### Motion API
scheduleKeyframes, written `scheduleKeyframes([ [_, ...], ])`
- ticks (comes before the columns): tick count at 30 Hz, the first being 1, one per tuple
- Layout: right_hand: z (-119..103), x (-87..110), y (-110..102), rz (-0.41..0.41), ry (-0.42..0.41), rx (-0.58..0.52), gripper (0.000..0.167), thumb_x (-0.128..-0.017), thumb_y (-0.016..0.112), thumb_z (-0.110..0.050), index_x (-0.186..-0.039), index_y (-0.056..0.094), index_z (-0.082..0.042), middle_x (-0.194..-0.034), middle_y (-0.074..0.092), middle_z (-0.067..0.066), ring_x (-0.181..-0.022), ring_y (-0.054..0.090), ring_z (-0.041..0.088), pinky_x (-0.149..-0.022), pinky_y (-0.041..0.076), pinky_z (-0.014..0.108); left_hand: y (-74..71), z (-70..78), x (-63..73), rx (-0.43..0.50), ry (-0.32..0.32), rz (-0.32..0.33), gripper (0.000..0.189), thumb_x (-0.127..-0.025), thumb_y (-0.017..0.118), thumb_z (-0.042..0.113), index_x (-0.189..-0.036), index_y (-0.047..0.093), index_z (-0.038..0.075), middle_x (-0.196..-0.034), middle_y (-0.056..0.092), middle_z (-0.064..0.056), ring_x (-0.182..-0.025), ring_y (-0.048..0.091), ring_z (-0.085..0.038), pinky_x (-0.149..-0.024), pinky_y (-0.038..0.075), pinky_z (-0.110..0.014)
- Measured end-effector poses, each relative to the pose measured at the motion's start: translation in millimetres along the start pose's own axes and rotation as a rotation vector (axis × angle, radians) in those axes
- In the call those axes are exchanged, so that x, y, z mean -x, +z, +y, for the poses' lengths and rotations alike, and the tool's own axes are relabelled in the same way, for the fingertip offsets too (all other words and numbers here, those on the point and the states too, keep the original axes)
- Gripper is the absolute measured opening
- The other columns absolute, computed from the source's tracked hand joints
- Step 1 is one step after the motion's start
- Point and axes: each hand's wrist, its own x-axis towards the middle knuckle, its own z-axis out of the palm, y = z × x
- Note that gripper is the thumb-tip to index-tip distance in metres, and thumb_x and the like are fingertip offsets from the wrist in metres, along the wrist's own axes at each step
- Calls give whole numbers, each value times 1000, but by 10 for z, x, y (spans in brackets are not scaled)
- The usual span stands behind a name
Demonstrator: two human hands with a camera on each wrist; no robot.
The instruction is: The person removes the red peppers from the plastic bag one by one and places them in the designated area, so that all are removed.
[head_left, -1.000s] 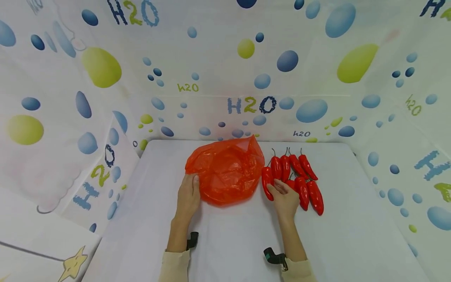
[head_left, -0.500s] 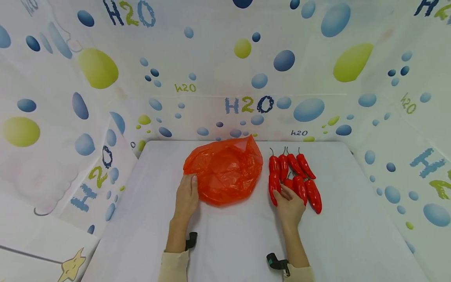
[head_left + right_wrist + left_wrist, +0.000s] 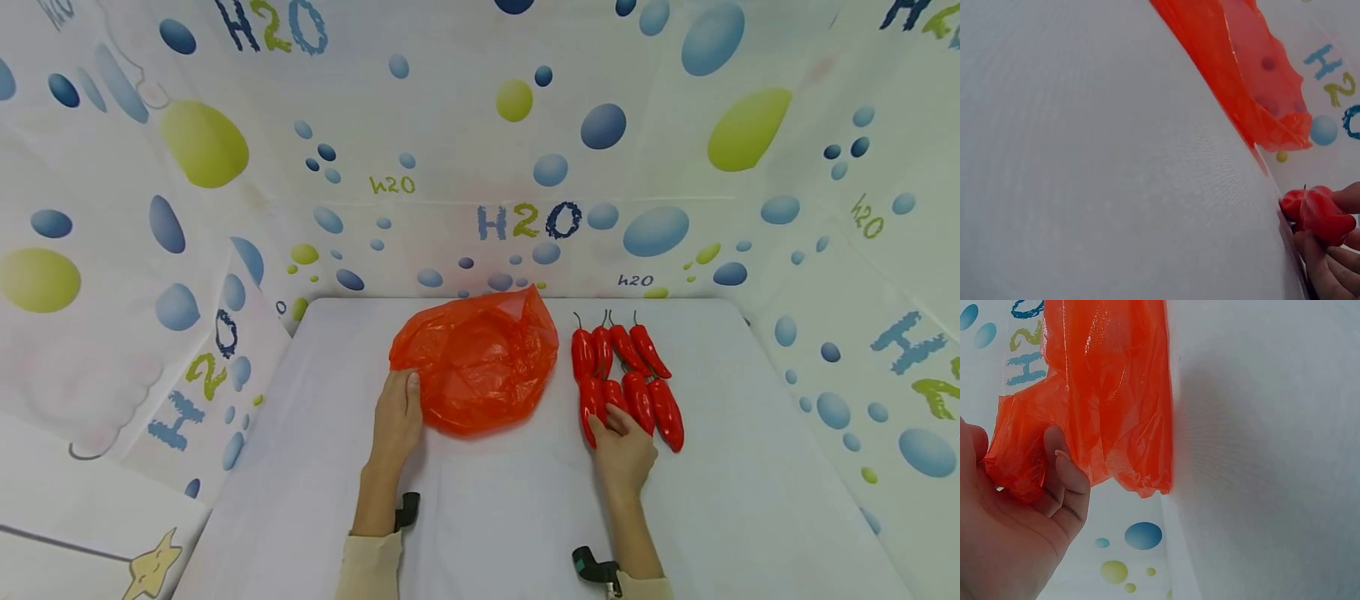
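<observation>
An orange-red plastic bag (image 3: 480, 362) lies spread with its mouth open in the head view. My left hand (image 3: 397, 417) grips its left edge, and in the left wrist view a bunched part of the bag (image 3: 1019, 440) sits between thumb and fingers. To the right, my right hand (image 3: 626, 450) pinches the lower end of a glossy red chili pepper (image 3: 589, 402) at the group's front left. That pepper (image 3: 1322, 215) shows between the fingertips in the right wrist view. Several more red chili peppers (image 3: 666, 412) with thin dark stems lie around it in two rows, one partly covered by my fingers.
Everything lies on a white-covered table (image 3: 495, 508). A patterned sheet (image 3: 442, 125) with dots and lettering stands behind and along both sides. A black wrist camera (image 3: 595, 567) hangs off the right wrist, another camera (image 3: 408, 510) off the left.
My right hand has moved the chili pepper right and toward me, from beside the bag into the front row. My left hand stays at the bag's edge.
</observation>
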Motion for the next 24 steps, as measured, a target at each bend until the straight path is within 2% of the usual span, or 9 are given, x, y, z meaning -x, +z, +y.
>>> scheduleKeyframes([
  [9,81,-20,-11,33,-43,33,40,-91,83,-24,-126,75,-6,-108,78,14,-91,75,29,-66,50,12,16,3,-3,-3,-7,-7,38,-114,39,31,-129,59,1,-119,59,-13,-111,56,-30,-102,49,-50],
  [11,91,-27,-8,41,-54,45,40,-90,84,-24,-125,76,-6,-107,78,14,-89,75,29,-68,53,16,16,8,-3,-3,-8,-9,36,-114,40,29,-129,59,2,-119,58,-12,-110,56,-30,-102,49,-50],
  [14,95,-31,-3,45,-54,57,41,-89,85,-24,-124,75,-5,-107,78,16,-90,75,31,-76,61,34,19,8,-3,-4,-7,-10,37,-114,40,30,-129,59,2,-118,58,-12,-110,56,-30,-102,50,-50],
  [18,102,-27,3,46,-50,71,41,-88,86,-23,-121,75,-2,-108,77,18,-92,74,35,-84,61,52,24,11,-3,-4,-4,-8,38,-115,39,31,-129,59,1,-118,59,-13,-110,56,-30,-102,50,-50],
  [24,123,-16,11,38,-63,109,40,-87,87,-24,-119,76,-3,-107,77,17,-91,74,35,-82,61,52,27,3,-2,-3,1,3,31,-113,44,23,-129,59,0,-119,59,-14,-111,57,-31,-102,49,-52],
])
